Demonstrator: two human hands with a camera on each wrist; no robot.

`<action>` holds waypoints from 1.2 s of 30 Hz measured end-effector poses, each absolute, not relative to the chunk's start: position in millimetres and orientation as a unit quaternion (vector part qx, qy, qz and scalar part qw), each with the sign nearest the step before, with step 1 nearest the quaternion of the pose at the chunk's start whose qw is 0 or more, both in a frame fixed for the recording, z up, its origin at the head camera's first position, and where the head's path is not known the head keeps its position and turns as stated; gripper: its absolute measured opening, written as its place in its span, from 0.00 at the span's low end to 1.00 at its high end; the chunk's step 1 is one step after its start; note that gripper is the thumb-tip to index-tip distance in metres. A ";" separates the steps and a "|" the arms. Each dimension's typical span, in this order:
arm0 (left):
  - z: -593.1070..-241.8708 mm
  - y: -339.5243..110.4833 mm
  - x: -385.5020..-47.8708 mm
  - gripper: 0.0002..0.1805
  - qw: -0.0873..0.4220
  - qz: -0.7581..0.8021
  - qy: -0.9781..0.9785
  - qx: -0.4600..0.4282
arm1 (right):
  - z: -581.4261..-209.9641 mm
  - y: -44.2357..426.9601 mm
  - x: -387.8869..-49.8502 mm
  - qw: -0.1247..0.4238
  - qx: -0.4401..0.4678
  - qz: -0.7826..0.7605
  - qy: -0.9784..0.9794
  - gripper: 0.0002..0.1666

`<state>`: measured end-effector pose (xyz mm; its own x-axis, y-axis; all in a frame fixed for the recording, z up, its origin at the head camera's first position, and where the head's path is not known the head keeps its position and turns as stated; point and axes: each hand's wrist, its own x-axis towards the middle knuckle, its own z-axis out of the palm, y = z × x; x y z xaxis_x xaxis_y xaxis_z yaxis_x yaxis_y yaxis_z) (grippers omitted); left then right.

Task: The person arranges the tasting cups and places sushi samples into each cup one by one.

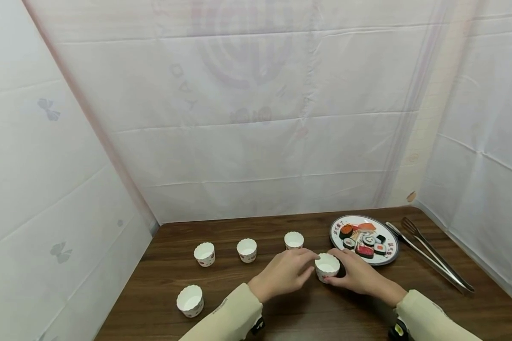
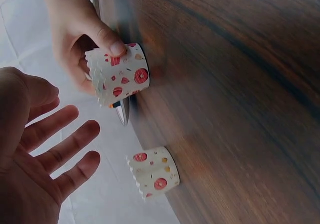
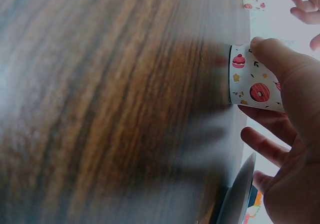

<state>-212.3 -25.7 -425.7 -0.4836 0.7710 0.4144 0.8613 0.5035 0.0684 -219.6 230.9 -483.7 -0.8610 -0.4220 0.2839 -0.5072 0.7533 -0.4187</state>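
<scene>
My right hand (image 1: 356,273) holds a white paper baking cup (image 1: 326,266), thumb on its near side and fingers behind. Red cake and donut prints cover the cup's wall, and its rim is scalloped. In the left wrist view the cup (image 2: 120,74) stands upright at the table surface. My left hand (image 1: 286,272) is just left of that cup, its fingers loosely bent and apart from it in the left wrist view. Behind the left hand stands another baking cup (image 1: 294,240), partly covered by it in the head view.
More baking cups stand to the left: one (image 1: 247,249) at the middle back, one (image 1: 205,254) beside it, one (image 1: 190,300) nearer the front. A round plate with sushi pictures (image 1: 396,255) lies at the right, with metal tongs (image 1: 435,258) beside it on the brown table (image 1: 153,284).
</scene>
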 end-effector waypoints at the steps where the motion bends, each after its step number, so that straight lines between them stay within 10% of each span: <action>1: -426.0 -23.9 -212.5 0.14 0.168 -0.134 -0.849 -0.483 | -483.8 231.1 -219.7 0.086 0.249 0.247 -0.933 0.36; 36: -440.5 4.1 -224.6 0.04 0.117 -0.082 -0.853 -0.502 | -485.5 230.9 -218.9 0.090 0.249 0.251 -0.931 0.34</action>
<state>-224.6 4.1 -440.5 -0.4684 0.8370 0.2828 0.8756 0.4825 0.0224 -218.9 230.9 -485.5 -0.8593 -0.4191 0.2931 -0.5096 0.7499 -0.4218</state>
